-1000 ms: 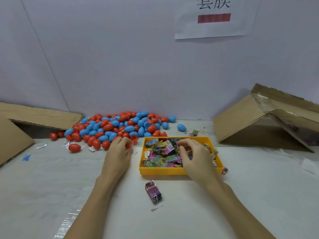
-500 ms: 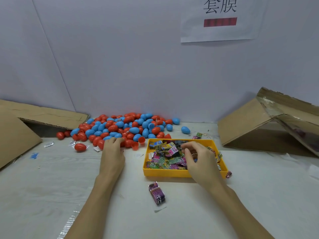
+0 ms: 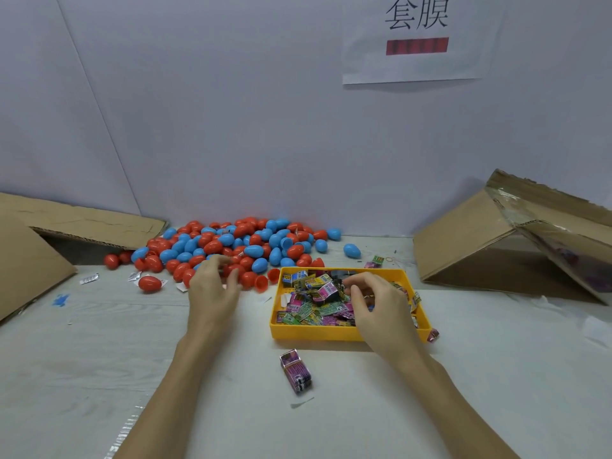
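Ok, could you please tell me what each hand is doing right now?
Left hand: fingers curled over a red egg in the pile; grip cannot be told.
Right hand: curled among packets in the yellow tray; hold cannot be told.

Both bare forearms are stretched forward, well apart. The left hand (image 3: pixel 212 289) is held palm down, fingers loosely bent, thumb spread (its fingertips are blurred). The right hand (image 3: pixel 374 306) is arched, fingers curled downward, thumb drawn towards the forefinger.

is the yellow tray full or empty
Well filled: the yellow tray holds a heap of small printed packets covering nearly its whole floor.
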